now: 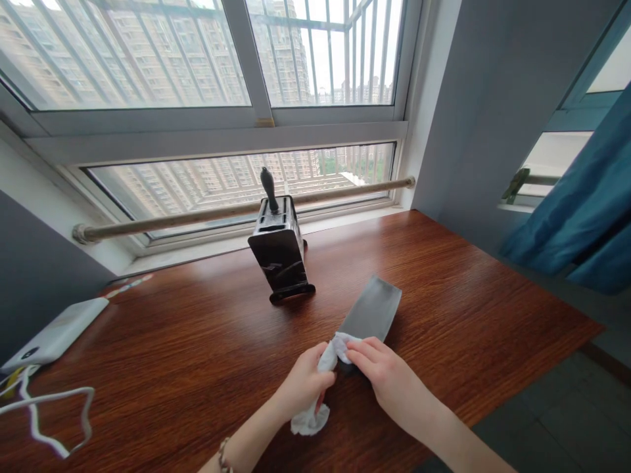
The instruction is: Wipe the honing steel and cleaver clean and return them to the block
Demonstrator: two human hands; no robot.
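A cleaver with a broad grey blade (372, 312) points away from me, held low over the table. My left hand (308, 381) is closed round its handle, which is wrapped in white tissue (310, 422); the handle itself is hidden. My right hand (387, 374) pinches a crumpled white tissue (344, 346) against the near end of the blade, by the handle. Whether the two white pieces are joined I cannot tell. Beyond the blade, to the left, stands a dark knife block (280, 256) with one black-handled knife (269, 187) upright in it.
The brown wooden table (197, 341) runs up to a barred window (320, 52). A white flat device (59, 332) and a looped white cable (59, 397) lie at the left. The table's right edge slopes towards me, and a blue curtain (566, 203) hangs past it.
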